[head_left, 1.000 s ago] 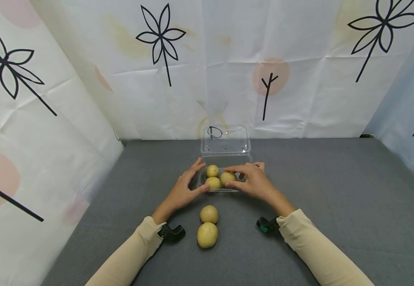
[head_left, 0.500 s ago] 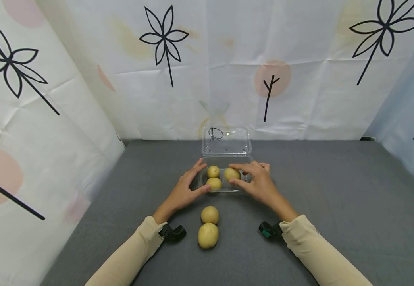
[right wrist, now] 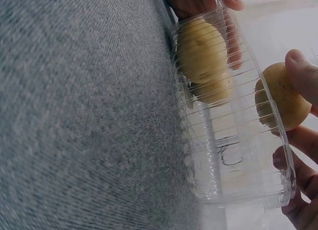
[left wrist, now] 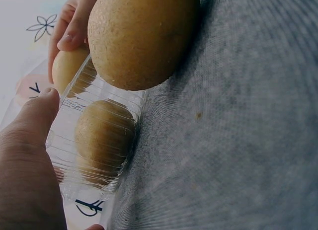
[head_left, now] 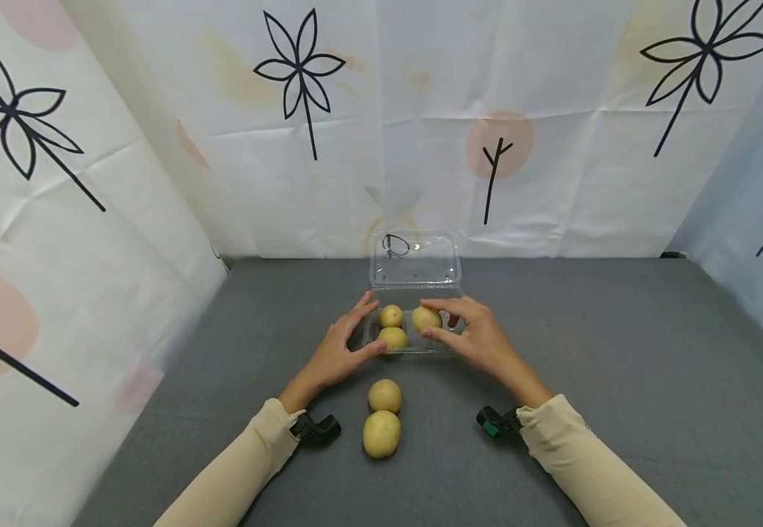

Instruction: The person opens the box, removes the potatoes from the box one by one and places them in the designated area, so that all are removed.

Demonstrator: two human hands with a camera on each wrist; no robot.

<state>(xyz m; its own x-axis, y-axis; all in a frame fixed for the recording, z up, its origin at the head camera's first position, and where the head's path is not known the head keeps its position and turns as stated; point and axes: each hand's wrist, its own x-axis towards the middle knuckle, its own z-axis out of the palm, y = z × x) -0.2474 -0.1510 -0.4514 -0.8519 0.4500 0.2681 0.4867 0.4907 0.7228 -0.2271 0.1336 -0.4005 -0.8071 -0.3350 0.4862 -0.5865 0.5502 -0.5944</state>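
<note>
A clear plastic clamshell container (head_left: 414,350) stands with its lid (head_left: 421,258) raised at the back. My left hand (head_left: 340,350) holds its left end, thumb at the front rim and fingers along the side. Inside, at the left, lie two yellowish-brown potatoes, one behind (head_left: 391,316) and one in front (head_left: 392,339). My right hand (head_left: 476,331) pinches another potato (right wrist: 285,98) between thumb and fingers, at the level of the container's rim over its right part. In the left wrist view that held potato (left wrist: 72,71) is partly behind the rim.
Two more potatoes, a smaller (head_left: 385,396) and a larger one (head_left: 381,434), lie in line on the grey cloth (head_left: 585,380) in front of the container, between my forearms. A patterned white curtain (head_left: 552,183) stands close behind the raised lid.
The potato in my right hand has risen slightly and shifted a little to the right, away from the two at the left. My left hand and the container have stayed in place.
</note>
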